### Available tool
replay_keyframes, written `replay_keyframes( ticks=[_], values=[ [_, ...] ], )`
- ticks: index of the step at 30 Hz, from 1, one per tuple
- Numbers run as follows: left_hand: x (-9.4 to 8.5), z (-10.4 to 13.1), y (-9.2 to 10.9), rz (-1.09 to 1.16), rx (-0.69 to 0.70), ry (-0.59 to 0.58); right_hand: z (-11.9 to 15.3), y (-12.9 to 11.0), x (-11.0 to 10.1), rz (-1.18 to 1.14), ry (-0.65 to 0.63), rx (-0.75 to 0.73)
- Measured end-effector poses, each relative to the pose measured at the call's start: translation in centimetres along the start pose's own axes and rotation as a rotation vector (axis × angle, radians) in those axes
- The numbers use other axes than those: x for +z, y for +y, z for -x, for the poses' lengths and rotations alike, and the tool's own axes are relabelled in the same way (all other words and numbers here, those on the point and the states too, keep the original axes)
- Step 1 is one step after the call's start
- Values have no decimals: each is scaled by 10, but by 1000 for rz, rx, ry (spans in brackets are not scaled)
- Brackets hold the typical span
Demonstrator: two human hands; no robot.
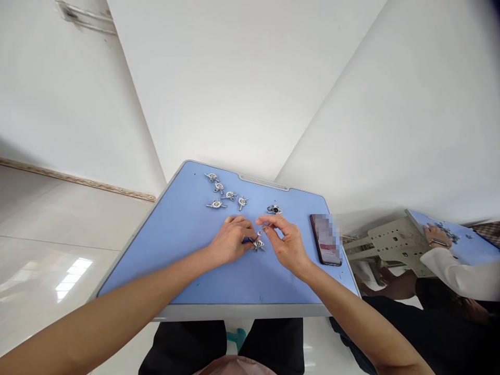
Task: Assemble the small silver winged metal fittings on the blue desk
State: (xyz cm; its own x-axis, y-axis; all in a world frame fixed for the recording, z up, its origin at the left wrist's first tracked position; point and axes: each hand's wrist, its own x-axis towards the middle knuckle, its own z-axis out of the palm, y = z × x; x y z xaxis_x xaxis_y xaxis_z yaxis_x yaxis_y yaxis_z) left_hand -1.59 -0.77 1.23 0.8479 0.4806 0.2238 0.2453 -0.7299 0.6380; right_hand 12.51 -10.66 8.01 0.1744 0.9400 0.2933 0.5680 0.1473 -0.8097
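A small silvery metal part (259, 245) with several arms sits low over the desk between my hands. My left hand (234, 238) is closed, its fingertips gripping this part from the left side. In a pinch of thumb and fingers, my right hand (288, 244) holds a small clear piece (264, 227), which looks like plastic, just above the metal part. Whether the two pieces touch is too small to tell. Beyond my right hand lies another metal part with a dark round centre (275, 209). Several similar metal parts (230, 196) are scattered beyond my left hand.
The blue desk top (167, 245) has a raised grey edge. A phone (326, 239) lies at its right side. White walls (242, 94) stand behind the desk. To the right, another person's hand (435, 237) rests by small parts on a second blue desk (474, 255).
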Motion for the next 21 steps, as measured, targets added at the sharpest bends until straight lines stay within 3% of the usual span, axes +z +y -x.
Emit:
replay_keyframes(
  ticks=[13, 17, 21],
  values=[
    [-2, 3, 5, -27, 8, -20, 1, 10, -7, -88, -149, -108],
    [3, 4, 9, -73, 42, 31, -6, 19, -14, -308, 64, 8],
    [6, 3, 10, -69, 77, 50, -15, 48, -19, -572, 284, 149]
  ],
)
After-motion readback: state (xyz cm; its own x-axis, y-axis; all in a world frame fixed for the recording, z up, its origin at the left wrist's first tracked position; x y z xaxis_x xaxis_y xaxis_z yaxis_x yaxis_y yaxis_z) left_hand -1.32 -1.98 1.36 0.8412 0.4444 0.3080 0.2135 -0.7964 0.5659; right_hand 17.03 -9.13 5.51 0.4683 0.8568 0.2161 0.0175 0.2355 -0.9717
